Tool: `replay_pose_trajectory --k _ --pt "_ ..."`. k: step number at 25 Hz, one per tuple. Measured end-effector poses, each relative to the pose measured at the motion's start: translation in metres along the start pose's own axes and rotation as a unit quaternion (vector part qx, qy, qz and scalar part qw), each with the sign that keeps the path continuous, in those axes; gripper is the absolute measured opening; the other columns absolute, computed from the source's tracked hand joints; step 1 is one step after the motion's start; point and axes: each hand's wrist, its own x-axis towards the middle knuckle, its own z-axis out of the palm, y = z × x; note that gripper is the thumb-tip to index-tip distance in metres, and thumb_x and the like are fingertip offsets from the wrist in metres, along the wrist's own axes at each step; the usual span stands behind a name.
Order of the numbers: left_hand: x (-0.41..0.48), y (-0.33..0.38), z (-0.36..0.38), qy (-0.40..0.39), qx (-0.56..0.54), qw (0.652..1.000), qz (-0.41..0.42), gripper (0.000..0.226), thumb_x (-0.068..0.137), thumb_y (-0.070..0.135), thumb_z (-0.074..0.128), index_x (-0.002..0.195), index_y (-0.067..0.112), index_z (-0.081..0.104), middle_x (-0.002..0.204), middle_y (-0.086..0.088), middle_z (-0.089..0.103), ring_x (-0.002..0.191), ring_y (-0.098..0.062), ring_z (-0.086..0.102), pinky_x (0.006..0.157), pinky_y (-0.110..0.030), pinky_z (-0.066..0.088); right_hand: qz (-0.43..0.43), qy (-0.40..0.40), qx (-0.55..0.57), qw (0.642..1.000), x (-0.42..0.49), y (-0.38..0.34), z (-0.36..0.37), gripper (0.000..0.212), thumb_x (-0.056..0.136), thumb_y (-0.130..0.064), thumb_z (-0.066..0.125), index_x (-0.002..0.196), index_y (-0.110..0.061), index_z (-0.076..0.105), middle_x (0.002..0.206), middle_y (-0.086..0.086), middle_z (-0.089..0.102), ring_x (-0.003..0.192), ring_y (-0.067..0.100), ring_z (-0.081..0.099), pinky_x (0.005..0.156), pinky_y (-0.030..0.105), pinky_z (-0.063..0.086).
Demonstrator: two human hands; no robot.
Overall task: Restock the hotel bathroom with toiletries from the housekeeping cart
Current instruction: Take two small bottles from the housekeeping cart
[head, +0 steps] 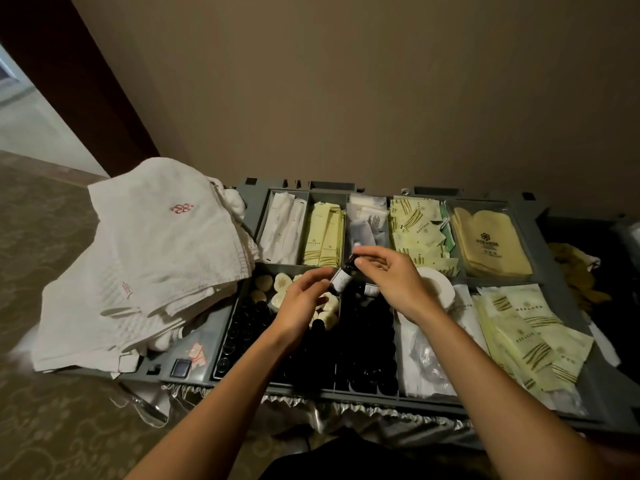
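A: Where is the dark bottle (341, 278)?
B: Above the cart tray (540, 244). The left hand (301, 299) pinches its body, the right hand (394, 275) its cap. The label is unreadable and the stocked bottles (367, 341) are lost in shadow.

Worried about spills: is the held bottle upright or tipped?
Tipped: bottle leans, top pinched by right hand, base at left hand.

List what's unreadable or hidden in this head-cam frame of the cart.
All in the head view:
- Label print on the small dark bottle, held by the left hand and right hand: too small and blurred.
- Dark bottles in the near compartment: too dim to count, partly covered by the forearms.
- White roll: partly behind the right wrist.
- Right end of the cart: in shadow, cut off by the frame edge.
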Motion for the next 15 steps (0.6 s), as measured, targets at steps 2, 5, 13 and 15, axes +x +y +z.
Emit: replay_pose_trajectory --k 2,5,13,15 --pt "-0.002 0.004 0.000 -0.015 -0.014 1.000 0.010 0.025 0.101 0.007 0.054 0.123 0.006 0.066 0.113 -0.011 0.071 0.098 -0.018 0.065 0.085 -0.032 0.052 -0.011 -0.004 0.011 1.000 0.000 -0.006 0.006 0.025 0.095 -0.010 0.068 0.104 -0.033 0.072 0.106 -0.008 0.075 0.100 0.006 0.071 0.087 0.015 0.053" --pt "-0.006 0.004 -0.006 -0.015 -0.018 0.999 0.028 0.025 0.099 0.007 0.060 0.123 0.001 0.062 0.106 -0.011 0.070 0.089 -0.019 0.067 0.071 -0.027 0.051 0.000 -0.003 0.016 1.000 0.004 -0.009 0.016 0.021 0.095 -0.011 0.068 0.111 -0.024 0.072 0.109 0.000 0.075 0.104 0.012 0.070 0.090 0.023 0.055" --pt "-0.014 -0.008 -0.051 0.042 -0.134 0.990 0.015 0.023 0.102 0.005 0.055 0.123 -0.001 0.058 0.104 -0.020 0.073 0.097 -0.033 0.068 0.086 -0.046 0.056 0.035 -0.025 0.052 0.998 -0.002 -0.001 0.044 0.030 0.093 0.001 0.067 0.121 -0.010 0.066 0.109 0.007 0.075 0.093 0.014 0.074 0.083 0.023 0.058" --pt "-0.015 -0.011 -0.060 0.046 -0.159 0.986 0.007 0.021 0.103 0.004 0.052 0.123 -0.001 0.057 0.101 -0.016 0.075 0.096 -0.029 0.072 0.083 -0.041 0.058 0.044 -0.058 0.001 0.997 -0.007 0.006 0.052 0.031 0.093 0.002 0.066 0.120 -0.013 0.067 0.110 0.006 0.075 0.098 0.013 0.072 0.088 0.023 0.056"
